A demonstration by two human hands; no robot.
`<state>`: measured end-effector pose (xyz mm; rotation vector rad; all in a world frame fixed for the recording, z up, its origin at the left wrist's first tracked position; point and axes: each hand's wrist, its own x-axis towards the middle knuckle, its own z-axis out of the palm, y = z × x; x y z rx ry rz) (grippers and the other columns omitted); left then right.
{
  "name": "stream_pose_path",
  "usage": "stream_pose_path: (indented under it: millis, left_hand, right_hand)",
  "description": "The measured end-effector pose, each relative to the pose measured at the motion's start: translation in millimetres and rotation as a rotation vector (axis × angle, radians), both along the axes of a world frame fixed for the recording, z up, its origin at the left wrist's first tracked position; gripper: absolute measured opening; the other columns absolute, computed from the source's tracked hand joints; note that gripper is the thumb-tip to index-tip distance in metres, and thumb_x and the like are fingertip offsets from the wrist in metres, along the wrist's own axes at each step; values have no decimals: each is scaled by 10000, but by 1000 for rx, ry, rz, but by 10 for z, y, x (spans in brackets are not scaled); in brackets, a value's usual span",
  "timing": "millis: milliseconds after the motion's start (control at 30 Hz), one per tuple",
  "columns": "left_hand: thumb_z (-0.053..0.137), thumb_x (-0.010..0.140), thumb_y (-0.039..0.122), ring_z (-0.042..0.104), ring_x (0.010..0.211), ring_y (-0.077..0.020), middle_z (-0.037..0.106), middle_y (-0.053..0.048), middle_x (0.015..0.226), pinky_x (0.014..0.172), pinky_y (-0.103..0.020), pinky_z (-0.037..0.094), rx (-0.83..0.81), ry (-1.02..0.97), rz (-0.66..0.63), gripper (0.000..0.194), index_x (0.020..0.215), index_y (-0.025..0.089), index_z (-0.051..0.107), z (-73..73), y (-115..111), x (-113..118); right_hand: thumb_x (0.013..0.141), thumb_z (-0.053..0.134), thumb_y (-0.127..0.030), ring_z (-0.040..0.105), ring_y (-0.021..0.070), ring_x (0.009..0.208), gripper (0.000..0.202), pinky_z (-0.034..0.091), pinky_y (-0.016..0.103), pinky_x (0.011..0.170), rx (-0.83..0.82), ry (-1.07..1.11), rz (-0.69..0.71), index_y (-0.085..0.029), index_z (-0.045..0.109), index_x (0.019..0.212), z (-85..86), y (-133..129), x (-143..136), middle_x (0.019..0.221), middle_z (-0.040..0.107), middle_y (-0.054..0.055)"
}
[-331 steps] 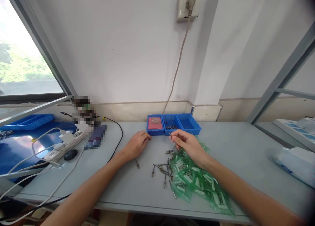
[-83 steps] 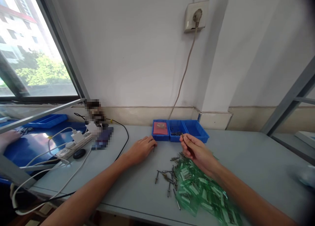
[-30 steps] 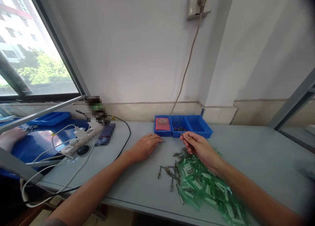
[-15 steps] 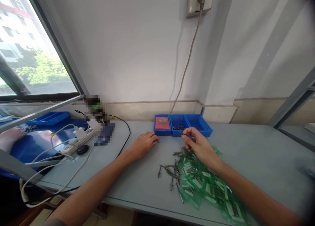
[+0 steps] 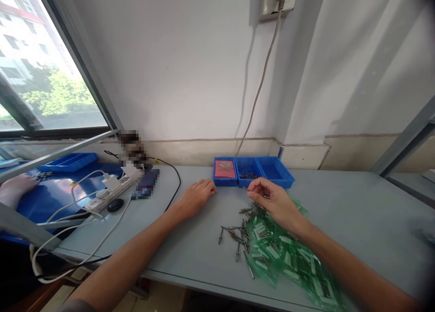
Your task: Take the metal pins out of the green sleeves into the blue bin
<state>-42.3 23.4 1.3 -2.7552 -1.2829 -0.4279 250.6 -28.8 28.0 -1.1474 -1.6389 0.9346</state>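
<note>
My right hand [image 5: 272, 197] pinches a blind rivet [image 5: 246, 189] between thumb and forefinger, just in front of the blue bins. To the left, my left hand [image 5: 198, 196] rests low over the table with its fingers curled. A thin metal tip pokes out at its fingertips, looking like the end of a rivet; the rest is hidden. Loose blind rivets [image 5: 237, 253] lie scattered below my right hand. Beside them spreads a heap of green plastic bags [image 5: 288, 253] with rivets and white strips inside, partly under my right forearm.
Three joined blue bins [image 5: 275, 172] stand against the wall; the left one holds a pink packet [image 5: 224, 169], the middle one rivets. At left are a power strip [image 5: 108, 195], a black mouse [image 5: 115, 205] and cables. Another person's hand [image 5: 18, 188] is at far left.
My right hand has shifted slightly left and turned, bringing the rivet toward my left hand. My left hand has moved a little left.
</note>
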Motion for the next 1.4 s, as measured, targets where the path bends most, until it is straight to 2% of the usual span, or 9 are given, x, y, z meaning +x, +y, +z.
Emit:
stream_pose_path:
  millis: [233,333,467,633,800,933,1200,1300,1400]
  left_hand:
    - [373,1121,223,612,1057,-229,651,-74,1174,929,-368,493,27,-63,-17,260,1208,208,618,-36,18,-21]
    - [367,1119,220,613,1023,-227,657,-73,1128,933,-372,496,39,-95,-5,285,1151,208,651,-14,13,-11]
    - [454,1095,229,621,1010,-230,669,-63,1100,943,-381,484,44,-182,35,205,1099,211,658,46,-15,28]
    - [565,1034,197,621,953,-209,664,-37,1051,893,-345,472,28,-298,64,73,1010,219,630,76,-45,62]
    - [604,992,170,602,922,-204,654,-26,1007,878,-344,461,16,-325,68,65,954,219,585,87,-56,69]
    - [582,972,145,589,915,-205,640,-24,983,866,-344,453,13,-313,78,88,933,221,560,71,-55,75]
    - [569,963,155,590,920,-216,631,-35,982,858,-359,458,7,-283,86,71,937,221,573,31,-57,89]
    - [597,976,185,603,934,-221,641,-39,1001,865,-368,461,-13,-275,87,41,958,223,599,10,-48,95]
    - [633,987,217,611,969,-227,657,-40,1016,897,-381,456,-25,-277,75,21,967,223,634,4,-47,101]
  right_hand:
    - [890,718,-577,466,150,628,347,406,291,563,-76,97,13,-239,673,956,51,-45,-31,795,564,-7]
    - [904,697,-613,466,136,611,382,406,296,577,-92,123,-2,-233,677,935,78,-58,-34,846,595,5]
    - [910,686,-644,468,125,606,423,409,294,575,-116,193,-11,-222,665,908,60,-46,-38,915,625,24]
    - [899,700,-650,448,119,593,423,393,278,551,-135,303,-13,-230,652,927,-18,7,-26,862,583,0]
    - [960,632,-619,467,146,586,367,411,285,565,-114,247,-71,-255,586,954,-53,18,-13,698,515,-42]
    - [980,608,-597,482,160,560,334,406,297,544,-49,122,-106,-267,552,974,-44,-2,-17,663,486,-53]
    - [991,635,-484,524,211,743,232,453,354,657,282,-85,-219,-262,592,938,-47,-12,-5,929,577,47]
    - [977,652,-491,539,214,756,240,468,366,679,300,-102,-243,-260,615,924,-53,14,15,978,586,60]
    - [950,683,-511,541,211,754,261,472,354,656,238,-30,-226,-261,615,924,-41,27,21,981,604,57]
